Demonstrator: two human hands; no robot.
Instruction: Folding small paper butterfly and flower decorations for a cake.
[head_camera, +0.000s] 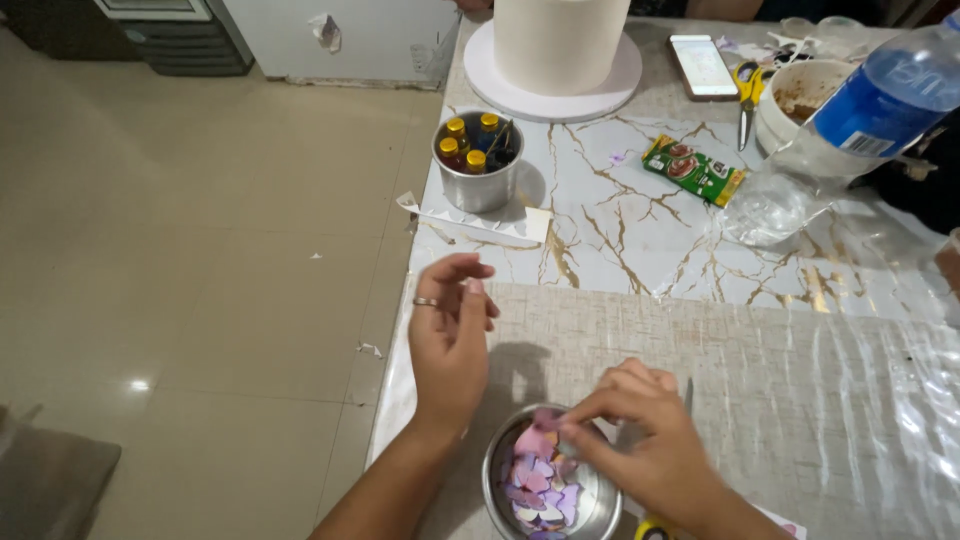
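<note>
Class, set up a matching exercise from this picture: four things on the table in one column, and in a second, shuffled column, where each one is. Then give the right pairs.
Things
1. pink and purple paper cut-outs
2. small yellow-capped bottles
3. phone
4. green packet

Places
A. flat on the marble top beside the clear plastic bottle
B. beside the yellow-handled scissors, near the far edge
C. in the round metal bowl under the right hand
D. upright in the metal cup beyond the left hand

Pairs: 1-C, 2-D, 3-B, 4-A
</note>
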